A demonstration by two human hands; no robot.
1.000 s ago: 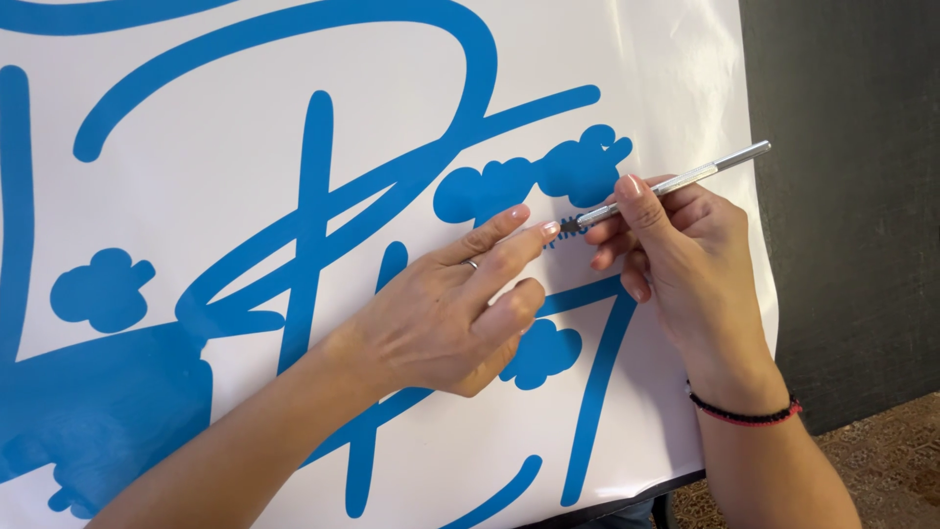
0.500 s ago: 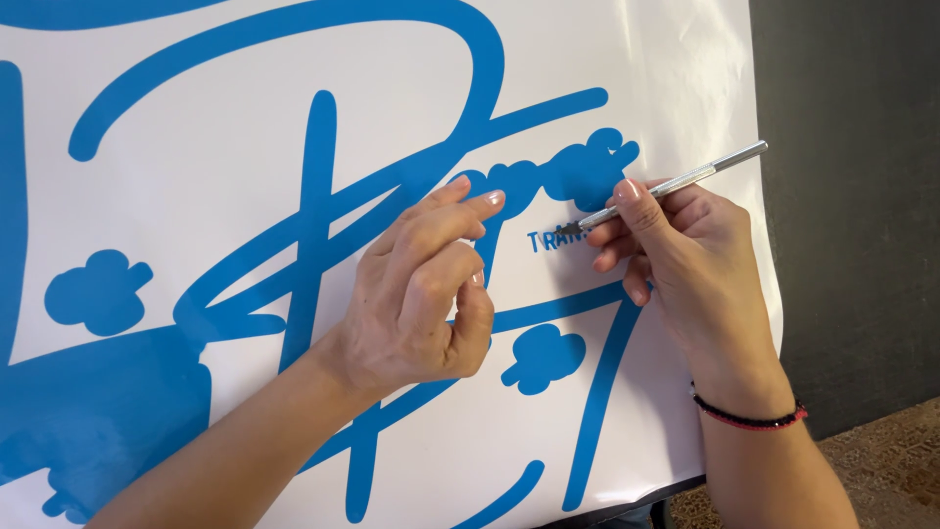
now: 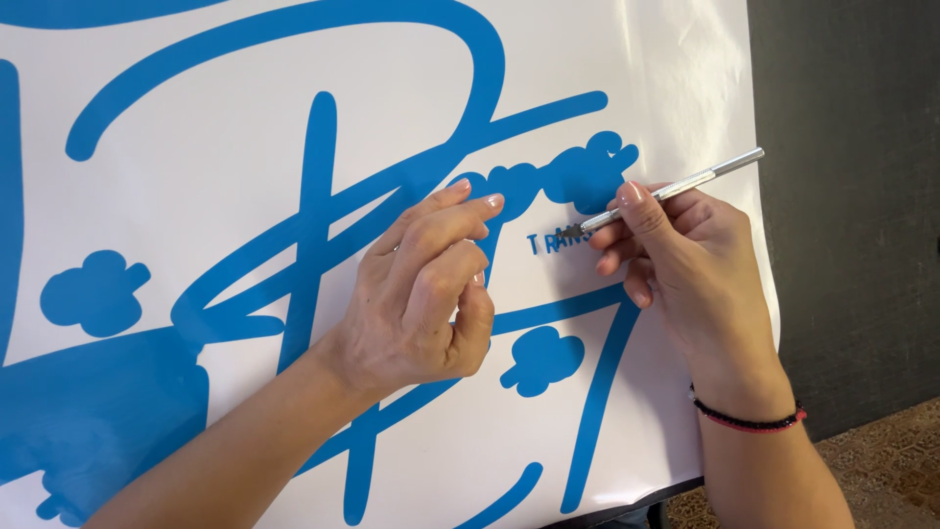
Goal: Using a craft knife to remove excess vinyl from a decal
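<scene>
Slim silver craft knife (image 3: 676,186), pen-shaped and metal, lies in my right hand (image 3: 685,264), pinched between thumb and curled fingers, its tip resting on the sheet beside a row of small blue letters (image 3: 556,243). My right wrist carries a thin red-and-black cord bracelet (image 3: 749,421). My left hand (image 3: 426,289) is half closed: forefinger and middle finger stretch forward, the other fingers curl toward the palm, and I cannot tell whether anything is pinched under them. Both hands rest on a large white vinyl sheet (image 3: 245,225) bearing broad blue script strokes (image 3: 323,196) and blue cloud-shaped blots (image 3: 93,292). Beyond the sheet's right edge stands a dark grey wall (image 3: 852,196); below it, brown patterned floor (image 3: 881,470).
</scene>
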